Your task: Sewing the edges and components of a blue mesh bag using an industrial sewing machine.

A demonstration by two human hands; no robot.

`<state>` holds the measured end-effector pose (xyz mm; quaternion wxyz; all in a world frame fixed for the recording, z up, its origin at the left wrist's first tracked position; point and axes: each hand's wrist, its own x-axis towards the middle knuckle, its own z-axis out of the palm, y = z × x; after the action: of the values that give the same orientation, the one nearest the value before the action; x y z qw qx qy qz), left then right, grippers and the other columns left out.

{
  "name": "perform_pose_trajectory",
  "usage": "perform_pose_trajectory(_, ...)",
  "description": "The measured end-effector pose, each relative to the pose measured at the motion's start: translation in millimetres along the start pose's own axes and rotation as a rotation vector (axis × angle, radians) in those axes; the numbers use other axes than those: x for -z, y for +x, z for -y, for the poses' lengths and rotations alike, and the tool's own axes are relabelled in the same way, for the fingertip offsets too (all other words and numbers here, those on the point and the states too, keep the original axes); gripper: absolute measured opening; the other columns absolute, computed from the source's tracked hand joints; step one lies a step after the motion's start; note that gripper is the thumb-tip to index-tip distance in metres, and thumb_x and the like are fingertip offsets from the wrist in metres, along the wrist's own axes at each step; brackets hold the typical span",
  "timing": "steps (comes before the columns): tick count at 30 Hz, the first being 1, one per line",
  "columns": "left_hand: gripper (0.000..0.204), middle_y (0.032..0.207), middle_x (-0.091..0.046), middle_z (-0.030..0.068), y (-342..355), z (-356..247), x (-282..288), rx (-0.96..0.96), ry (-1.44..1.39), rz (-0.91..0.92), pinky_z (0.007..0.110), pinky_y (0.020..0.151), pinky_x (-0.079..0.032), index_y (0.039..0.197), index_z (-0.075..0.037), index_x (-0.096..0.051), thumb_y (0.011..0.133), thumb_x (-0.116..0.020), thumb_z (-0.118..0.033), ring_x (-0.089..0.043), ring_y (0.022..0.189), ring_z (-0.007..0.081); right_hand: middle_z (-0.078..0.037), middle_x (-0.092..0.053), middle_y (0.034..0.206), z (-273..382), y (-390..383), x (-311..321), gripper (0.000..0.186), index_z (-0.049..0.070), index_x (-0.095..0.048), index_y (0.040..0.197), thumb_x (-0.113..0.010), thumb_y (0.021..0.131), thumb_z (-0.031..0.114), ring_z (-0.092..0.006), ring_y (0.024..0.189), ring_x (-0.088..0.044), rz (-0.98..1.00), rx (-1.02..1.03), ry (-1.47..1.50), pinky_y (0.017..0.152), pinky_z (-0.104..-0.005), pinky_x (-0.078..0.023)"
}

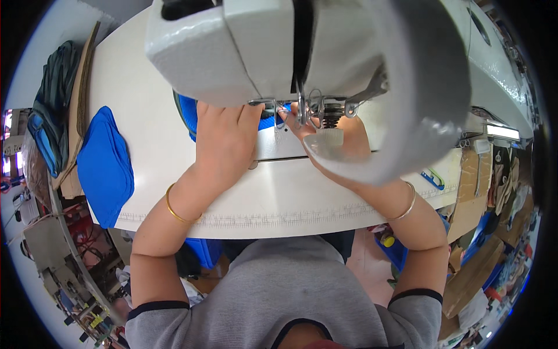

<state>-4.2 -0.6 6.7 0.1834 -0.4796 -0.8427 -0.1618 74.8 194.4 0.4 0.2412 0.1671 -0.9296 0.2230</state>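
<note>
Blue cloth (187, 110) under machine (256, 46), well in from table's (285, 195) near edge. Left hand (224, 139) palm-down over it, right hand (353, 131) opposite; fingertips mostly hidden, can't tell grip. Uneven pressure could skew cloth; drifting fingers could get caught.

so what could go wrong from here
The left hand and right hand are close under the head of the sewing machine, so a finger might get caught. The blue fabric pieces lie by the left edge of the table, so a nudge could send them off.
</note>
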Motion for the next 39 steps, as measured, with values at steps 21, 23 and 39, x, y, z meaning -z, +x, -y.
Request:
perform_pose_trajectory(21, 0.031, 0.095, -0.064, 0.0115, -1, -1, -6, -0.016, -0.149, -0.102, 0.042, 0.077, -0.044, 0.094, 0.002, -0.066, 0.064, -0.073, 0.001, -0.059, 0.088, 0.0293, -0.007, -0.052, 0.076, 1, -4, -3, 0.012, 0.004, -0.055, 0.063, -0.066, 0.066, 0.000, -0.0255, 0.080, -0.056, -0.035, -0.011, 0.041, 0.076, -0.0377, -0.049)
perform_pose_trajectory(23, 0.021, 0.094, -0.064, 0.0143, 2, -2, -8, -0.025, -0.114, -0.090, 0.040, 0.072, -0.048, 0.089, 0.001, -0.064, 0.071, -0.074, -0.001, -0.061, 0.084, 0.0304, -0.007, -0.052, 0.076, -6, -11, -15, 0.012, 0.004, -0.054, 0.061, -0.066, 0.065, 0.001, -0.0252, 0.080, -0.056, -0.040, -0.019, 0.101, 0.075, -0.0379, -0.049)
perform_pose_trajectory(39, 0.029, 0.089, -0.063, 0.0173, 5, -6, -4, -0.155, 0.000, -0.087, 0.045, 0.073, -0.047, 0.092, 0.001, -0.066, 0.064, -0.071, 0.009, -0.062, 0.082, 0.0375, -0.007, -0.051, 0.078, 5, 0, 4, 0.013, 0.005, -0.052, 0.068, -0.062, 0.074, 0.000, -0.0242, 0.072, -0.054, -0.072, -0.020, -0.049, 0.065, -0.0361, -0.045)
